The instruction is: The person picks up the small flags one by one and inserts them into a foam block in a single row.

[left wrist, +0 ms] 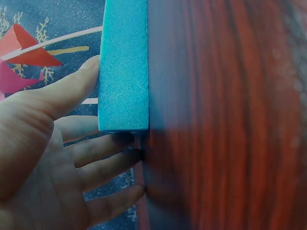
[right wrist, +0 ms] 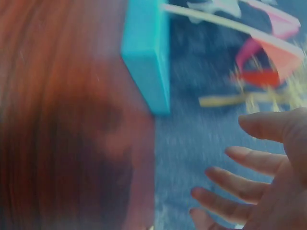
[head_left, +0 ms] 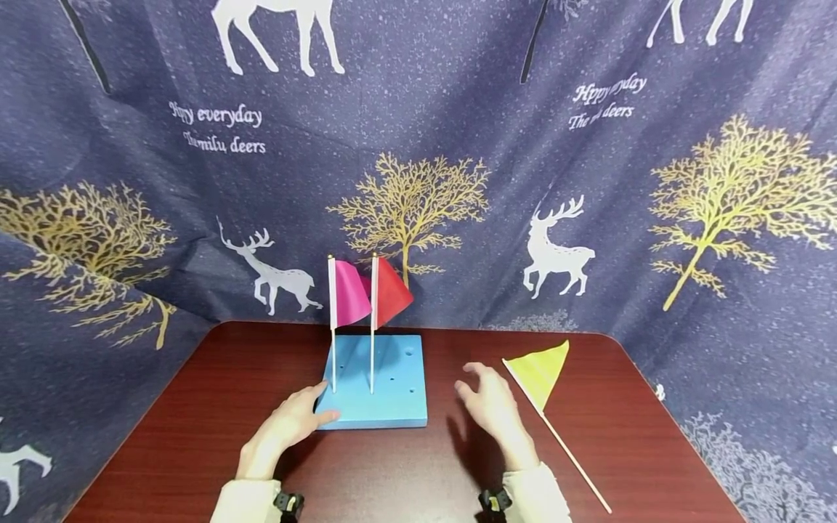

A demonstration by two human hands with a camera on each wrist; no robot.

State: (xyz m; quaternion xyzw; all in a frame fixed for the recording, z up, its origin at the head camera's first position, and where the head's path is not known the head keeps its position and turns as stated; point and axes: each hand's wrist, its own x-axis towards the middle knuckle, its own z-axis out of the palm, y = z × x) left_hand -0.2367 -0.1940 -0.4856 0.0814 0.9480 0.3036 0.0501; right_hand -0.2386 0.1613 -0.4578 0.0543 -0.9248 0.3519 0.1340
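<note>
Head view shows a square blue foam block (head_left: 392,385) lying flat on a dark red wooden table (head_left: 196,450), near the middle, with small round holes across its top. Two flags stand upright in holes on its left part: a pink flag (head_left: 349,293) and, just to its right, a red flag (head_left: 391,292), both triangular on thin pale sticks.

The left hand (head_left: 288,425) rests at the block's near left corner, fingers straight and relaxed; in the left wrist view the thumb lies along the block's top face and the fingers reach the table beside its corner. The right hand (head_left: 490,407) hovers open above the table, fingers spread, holding nothing, between the block and a yellow flag (head_left: 539,374) that lies flat on the table to the right.
</note>
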